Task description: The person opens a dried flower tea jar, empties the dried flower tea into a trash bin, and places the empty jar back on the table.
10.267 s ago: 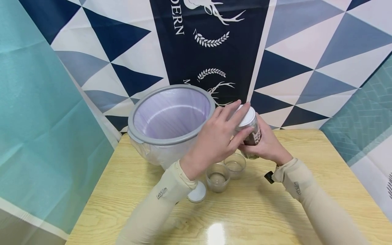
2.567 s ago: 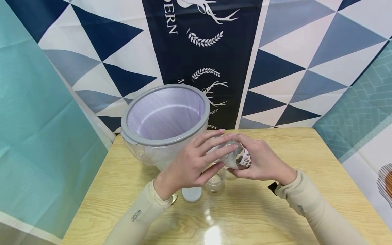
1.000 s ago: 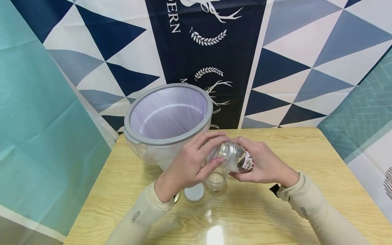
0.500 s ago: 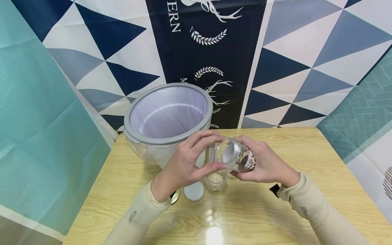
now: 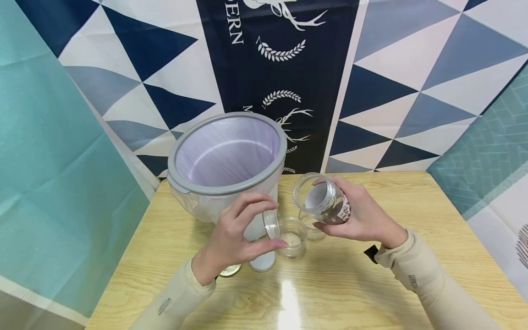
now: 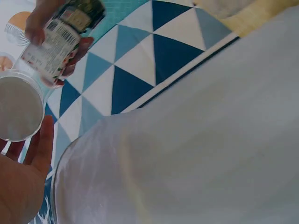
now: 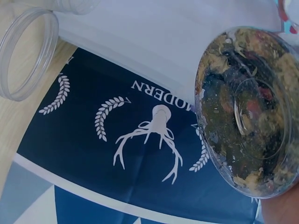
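Observation:
In the head view my left hand (image 5: 235,236) pinches a shallow clear lid (image 5: 272,224) between thumb and fingers, tilted on edge. The left wrist view shows this lid (image 6: 18,109) with a plain greyish disc inside its clear rim. My right hand (image 5: 363,213) grips a clear jar (image 5: 336,208) with a threaded, uncovered mouth, tipped leftward. A printed label (image 6: 51,49) wraps it. Dark dried leaf-like bits fill the jar's base (image 7: 247,112) in the right wrist view. A clear round rim (image 5: 298,195) stands around the mouth; whether it is separate, I cannot tell.
Below the hands stand two small clear tubs, the nearer tub (image 5: 293,250) beside a white lid (image 5: 262,262). A gold disc (image 5: 230,270) lies near the left wrist. The large grey-rimmed bin (image 5: 227,189) with a lilac lining stands behind on the wooden table (image 5: 330,293).
About ten seconds ago the jar stood upright, its white top under my left hand. Since half a second ago, that hand has drawn left and down with the clear lid, apart from the jar.

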The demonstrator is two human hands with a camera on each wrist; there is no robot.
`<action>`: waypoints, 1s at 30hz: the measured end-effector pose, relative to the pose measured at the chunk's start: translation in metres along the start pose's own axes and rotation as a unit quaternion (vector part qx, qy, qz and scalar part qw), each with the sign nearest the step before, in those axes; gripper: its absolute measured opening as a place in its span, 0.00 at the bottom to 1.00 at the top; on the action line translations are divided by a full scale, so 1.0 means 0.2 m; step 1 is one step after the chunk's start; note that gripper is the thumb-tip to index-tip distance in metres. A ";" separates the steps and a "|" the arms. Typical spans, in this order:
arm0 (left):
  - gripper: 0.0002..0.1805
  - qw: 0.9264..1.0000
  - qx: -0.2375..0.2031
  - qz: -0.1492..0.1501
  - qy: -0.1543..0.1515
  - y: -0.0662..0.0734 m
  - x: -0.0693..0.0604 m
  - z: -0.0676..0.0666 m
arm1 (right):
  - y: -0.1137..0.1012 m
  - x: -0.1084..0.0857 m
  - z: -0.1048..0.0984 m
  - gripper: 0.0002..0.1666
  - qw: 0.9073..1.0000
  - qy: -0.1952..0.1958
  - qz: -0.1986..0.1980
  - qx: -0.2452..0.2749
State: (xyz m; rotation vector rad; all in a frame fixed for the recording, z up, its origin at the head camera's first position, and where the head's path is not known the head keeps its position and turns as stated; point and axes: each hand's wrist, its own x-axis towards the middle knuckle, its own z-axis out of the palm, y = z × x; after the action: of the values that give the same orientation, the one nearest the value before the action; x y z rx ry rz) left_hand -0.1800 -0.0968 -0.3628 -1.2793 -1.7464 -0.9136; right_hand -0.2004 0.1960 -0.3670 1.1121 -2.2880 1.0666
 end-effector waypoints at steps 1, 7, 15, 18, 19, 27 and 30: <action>0.33 1.000 -0.003 0.001 0.001 0.00 -0.01 0.00 | 0.00 0.00 0.00 0.50 1.000 0.003 0.002 0.001; 0.33 1.000 -0.010 0.016 0.005 -0.01 -0.10 -0.03 | 0.00 0.00 -0.01 0.49 1.000 0.016 0.013 0.000; 0.29 0.999 0.009 -0.039 -0.017 -0.02 -0.37 -0.15 | 0.00 -0.01 -0.03 0.49 0.999 0.040 0.024 -0.008; 0.30 0.996 0.021 -0.080 -0.025 -0.03 -0.50 -0.20 | 0.00 -0.02 -0.05 0.50 0.998 0.051 0.037 -0.005; 0.31 0.995 0.027 -0.094 -0.028 -0.04 -0.54 -0.22 | 0.00 -0.02 -0.05 0.51 0.998 0.054 0.039 -0.005; 0.35 0.966 0.057 -0.238 -0.077 -0.11 -0.79 -0.35 | -0.01 -0.02 -0.11 0.52 0.997 0.054 0.050 -0.028; 0.37 0.942 0.097 -0.307 -0.090 -0.17 -0.85 -0.41 | -0.01 -0.01 -0.13 0.52 0.996 0.055 0.055 -0.037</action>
State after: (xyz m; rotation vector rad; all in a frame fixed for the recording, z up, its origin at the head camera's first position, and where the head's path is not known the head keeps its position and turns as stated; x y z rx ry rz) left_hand -0.1660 -0.2472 -0.4808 -0.7049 -2.3800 -0.9449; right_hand -0.1963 0.2159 -0.3511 0.8862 -2.3027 1.0476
